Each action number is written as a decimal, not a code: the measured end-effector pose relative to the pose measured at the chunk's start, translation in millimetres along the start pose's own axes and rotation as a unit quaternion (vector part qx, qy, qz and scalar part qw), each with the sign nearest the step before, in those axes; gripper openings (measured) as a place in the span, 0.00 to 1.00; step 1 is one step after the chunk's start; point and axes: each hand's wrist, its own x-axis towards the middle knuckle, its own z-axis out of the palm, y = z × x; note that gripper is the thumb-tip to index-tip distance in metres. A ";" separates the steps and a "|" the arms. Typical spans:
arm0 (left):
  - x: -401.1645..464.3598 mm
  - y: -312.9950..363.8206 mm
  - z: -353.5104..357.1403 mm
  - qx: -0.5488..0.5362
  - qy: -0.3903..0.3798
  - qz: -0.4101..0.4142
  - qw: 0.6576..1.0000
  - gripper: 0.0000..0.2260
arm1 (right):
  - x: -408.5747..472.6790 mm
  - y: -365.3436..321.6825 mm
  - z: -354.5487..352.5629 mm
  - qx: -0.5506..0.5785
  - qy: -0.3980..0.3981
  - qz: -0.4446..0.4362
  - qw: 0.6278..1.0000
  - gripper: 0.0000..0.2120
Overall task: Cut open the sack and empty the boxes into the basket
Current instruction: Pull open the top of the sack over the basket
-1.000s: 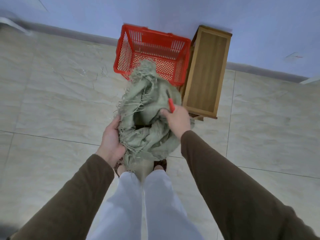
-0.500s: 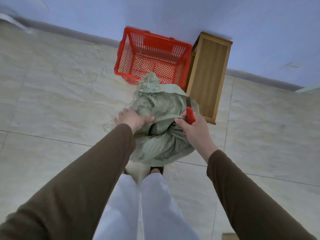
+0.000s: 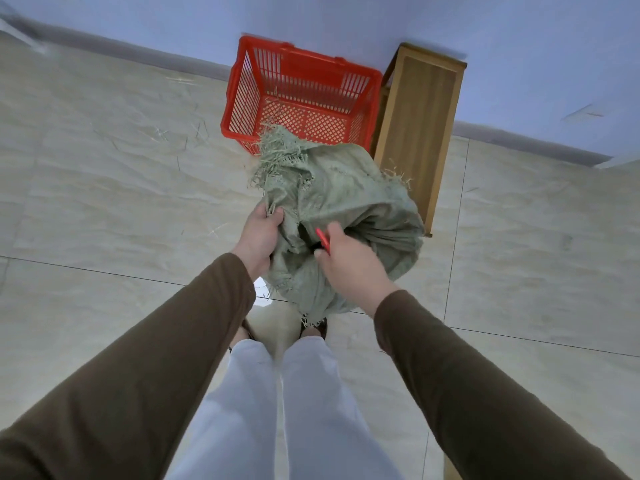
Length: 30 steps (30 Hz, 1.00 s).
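A grey-green woven sack (image 3: 346, 209) with frayed edges hangs bunched in front of me above the floor. My left hand (image 3: 259, 233) grips its frayed left side. My right hand (image 3: 349, 261) is closed on a red-handled cutter (image 3: 322, 240) and presses against the sack's middle folds. The red plastic basket (image 3: 242, 95) stands on the floor by the wall, just beyond the sack, and its mesh bottom shows nothing inside. No boxes are visible; the sack hides whatever it holds.
A wooden bench (image 3: 422, 119) stands against the wall right of the basket, touching it. Loose sack fibres (image 3: 180, 140) lie scattered on the pale tiled floor left of the basket. My legs and feet are directly below the sack.
The sack has swung slightly right and nearer the bench. My right hand shifted down to the sack's middle with the cutter, and my left hand moved to its left edge.
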 end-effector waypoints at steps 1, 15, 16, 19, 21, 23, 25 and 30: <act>-2.4 -0.6 -0.6 0.005 -0.003 0.006 1.000 0.14 | 1.0 -1.0 5.2 -0.037 -0.046 0.010 0.998 0.11; -15.7 -7.0 -10.6 0.081 0.004 0.063 0.995 0.14 | 8.2 -10.2 9.6 -0.078 -0.154 0.044 0.984 0.13; -17.3 -7.6 -9.7 0.098 0.003 0.069 0.993 0.14 | 9.7 -11.2 9.9 -0.081 -0.154 0.047 0.984 0.14; -22.6 -10.3 -8.6 0.126 0.009 0.082 0.989 0.14 | 18.3 -18.3 10.3 -0.075 -0.152 0.050 0.984 0.14; -25.2 -12.2 -8.9 0.114 0.009 0.080 0.990 0.14 | 22.2 -24.2 11.9 -0.071 -0.148 0.045 0.985 0.13; -27.2 -13.3 -8.9 0.094 0.018 0.079 0.992 0.13 | 22.9 -25.8 14.5 -0.069 -0.117 0.048 0.990 0.13; -28.0 -12.5 -8.9 0.046 0.046 0.070 0.995 0.14 | 21.1 -22.0 16.4 -0.054 -0.076 0.061 0.994 0.14; -35.8 -15.0 -0.2 0.051 0.030 0.064 0.996 0.14 | 10.9 -18.6 19.1 -0.047 -0.064 0.032 0.996 0.12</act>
